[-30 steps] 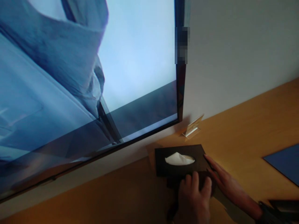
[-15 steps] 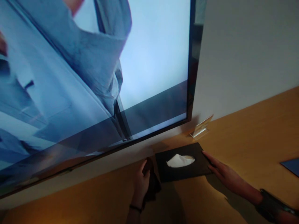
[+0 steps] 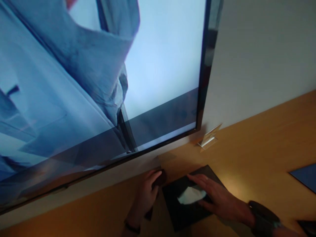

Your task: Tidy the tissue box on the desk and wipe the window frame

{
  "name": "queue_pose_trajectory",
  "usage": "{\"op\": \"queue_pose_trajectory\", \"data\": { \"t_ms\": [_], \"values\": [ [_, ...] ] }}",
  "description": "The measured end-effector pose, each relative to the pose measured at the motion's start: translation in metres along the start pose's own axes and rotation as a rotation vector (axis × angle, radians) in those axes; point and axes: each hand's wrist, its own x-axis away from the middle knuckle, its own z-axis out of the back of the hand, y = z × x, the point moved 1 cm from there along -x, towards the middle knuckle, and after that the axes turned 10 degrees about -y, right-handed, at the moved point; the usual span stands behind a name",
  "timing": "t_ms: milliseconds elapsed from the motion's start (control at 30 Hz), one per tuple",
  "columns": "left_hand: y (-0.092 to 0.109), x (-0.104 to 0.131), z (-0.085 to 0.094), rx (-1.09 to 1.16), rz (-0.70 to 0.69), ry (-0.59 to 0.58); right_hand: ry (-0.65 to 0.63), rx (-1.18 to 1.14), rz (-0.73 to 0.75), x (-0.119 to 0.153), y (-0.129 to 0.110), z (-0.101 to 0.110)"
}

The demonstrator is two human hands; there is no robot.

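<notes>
My right hand (image 3: 217, 199) rests flat, fingers spread, on the tissue box (image 3: 182, 210); my left hand (image 3: 148, 191) grips a dark cloth (image 3: 161, 179) against the wooden counter (image 3: 259, 148); wiping appears unfinished.

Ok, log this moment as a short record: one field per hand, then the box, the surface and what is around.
left hand: closed on a dark cloth, pressed to the desk beside the box
right hand: flat on top of the tissue box, fingers beside the tissue
tissue box: black, flat on the desk, white tissue sticking out
surface: wooden desk against a pale wall
around: large lit screen on the wall; clear card stand behind the box; blue sheet at far right
</notes>
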Motion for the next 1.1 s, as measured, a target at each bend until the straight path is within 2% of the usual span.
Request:
{"op": "queue_pose_trajectory", "data": {
  "t_ms": [67,100,200,267,333,367,433,533,600,700,800,900,1000,1100],
  "values": [
    [0.042,-0.03,0.005,-0.141,-0.15,-0.036,-0.163,-0.065,-0.086,-0.013,-0.018,0.005],
    [0.064,-0.044,0.001,-0.207,-0.239,-0.069,-0.2,-0.072,-0.102,-0.015,-0.023,0.005],
    [0.119,-0.08,-0.032,-0.34,-0.534,-0.221,-0.146,-0.128,-0.076,-0.009,-0.025,-0.008],
    [0.14,-0.096,-0.06,-0.397,-0.705,-0.309,-0.088,-0.189,-0.077,-0.001,-0.02,-0.02],
    [0.144,-0.106,-0.081,-0.43,-0.791,-0.342,-0.089,-0.205,-0.066,0.004,-0.015,-0.03],
    [0.141,-0.108,-0.086,-0.433,-0.799,-0.342,-0.1,-0.189,-0.035,0.005,-0.013,-0.032],
    [0.124,-0.104,-0.082,-0.416,-0.749,-0.341,-0.121,-0.134,0.047,0.005,-0.012,-0.033],
    [0.083,-0.08,-0.057,-0.375,-0.567,-0.348,-0.226,-0.053,0.077,0.004,-0.013,-0.03],
    [0.048,-0.054,-0.042,-0.336,-0.389,-0.354,-0.292,-0.021,0.027,0.003,-0.013,-0.029],
    [-0.011,-0.009,-0.033,-0.226,-0.069,-0.308,-0.272,0.0,0.007,-0.006,-0.009,-0.03],
    [-0.07,0.033,-0.037,-0.05,0.163,-0.141,-0.188,0.046,0.068,-0.031,0.0,-0.025],
    [-0.117,0.071,-0.048,0.047,0.279,0.027,-0.104,0.101,0.098,-0.069,0.012,-0.011],
    [-0.144,0.101,-0.063,0.125,0.289,0.087,-0.042,0.129,0.084,-0.107,0.026,0.005],
    [-0.15,0.117,-0.08,0.226,0.214,0.086,0.001,0.139,0.062,-0.131,0.037,0.015]
  ]
}}
